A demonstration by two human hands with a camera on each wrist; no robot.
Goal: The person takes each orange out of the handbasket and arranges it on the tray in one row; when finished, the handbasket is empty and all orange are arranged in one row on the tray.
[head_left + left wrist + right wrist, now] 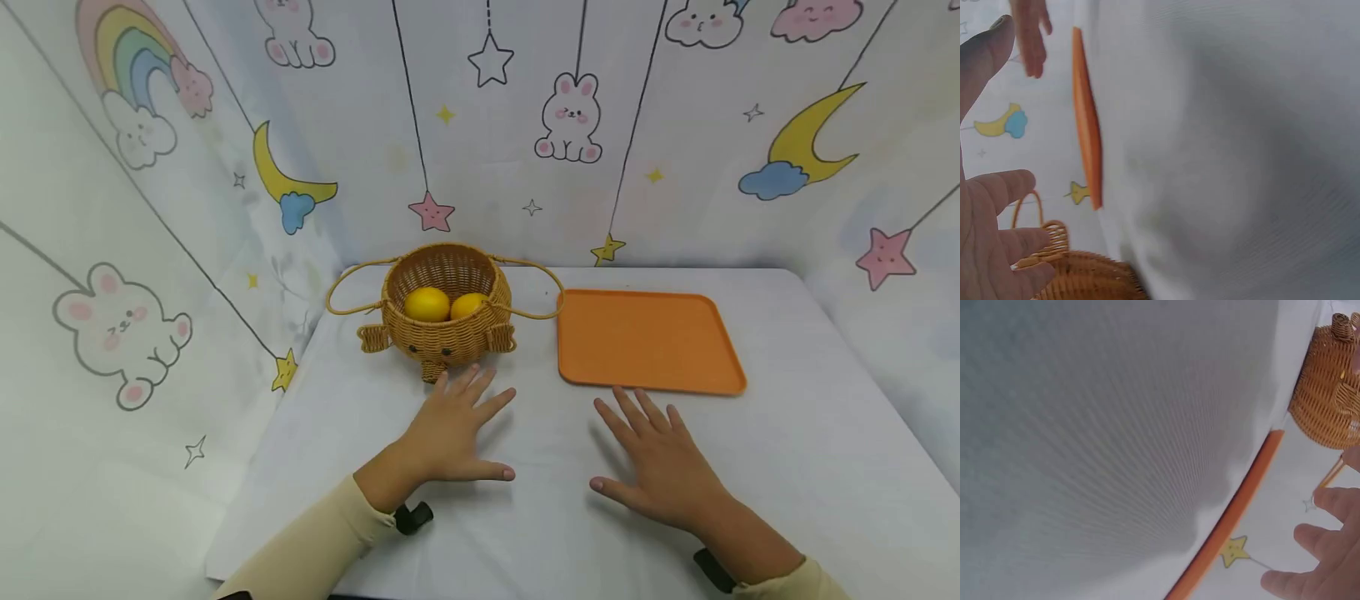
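- Far left: a cartoon-printed backdrop (45, 500) borders the white-covered counter (547, 525) and runs on behind it.
- Left foreground: my pale sleeve (300, 542) enters, with a black device (414, 518) at the wrist.
- Left of centre, towards the rear: the wicker basket (472, 339) stands upright on the counter, animal-faced, a looped handle out to each side. The head view looks into its mouth and shows a left yellow fruit (427, 305) and a right yellow fruit (468, 307) side by side inside; both wrist views show the woven outer wall from low down.
- In front of the basket: my left hand (450, 433), fingers spread, thumb out, holding nothing. Fingertips lie near the basket's trunk; contact cannot be confirmed. The head view records the back of this hand, the left wrist view its palm side.
- Right of centre, rear: the orange tray (648, 342). Its flat, bare face shows from the head; either wrist view gives only a narrow edge-on strip.
- In front of the tray: my right hand (663, 467), likewise spread and holding nothing, fingertips near the tray's front edge. Its fingertips also appear at the upper left of the left wrist view.
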